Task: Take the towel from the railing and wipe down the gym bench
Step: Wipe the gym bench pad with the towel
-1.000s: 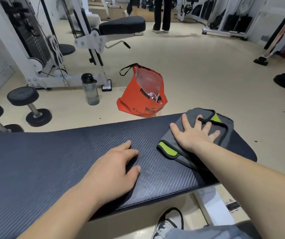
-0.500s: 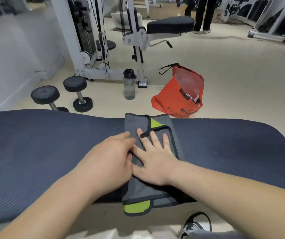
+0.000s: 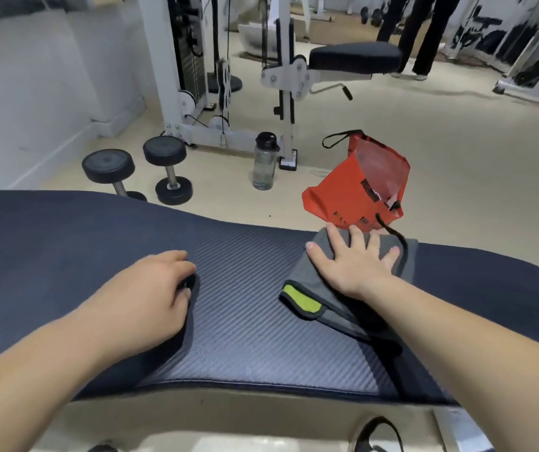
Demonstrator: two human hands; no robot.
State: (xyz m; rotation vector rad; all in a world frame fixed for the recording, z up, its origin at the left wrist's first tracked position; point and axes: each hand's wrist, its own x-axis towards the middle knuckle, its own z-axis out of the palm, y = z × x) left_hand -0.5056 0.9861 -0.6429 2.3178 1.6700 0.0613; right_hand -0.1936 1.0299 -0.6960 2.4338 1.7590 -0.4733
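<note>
In the head view, your right hand (image 3: 354, 265) lies flat with fingers spread, pressing the grey towel (image 3: 310, 283) onto the dark bench (image 3: 245, 305), right of the frame's centre. Your left hand (image 3: 150, 295) rests on the bench at lower left, fingers loosely bent, holding nothing. On the floor beyond the bench are a red bag (image 3: 353, 190), a water bottle (image 3: 264, 164) and two dumbbells (image 3: 170, 171).

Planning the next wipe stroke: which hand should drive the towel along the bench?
Right. The right hand lies flat on the towel; the left hand rests on bare bench, apart from it.
</note>
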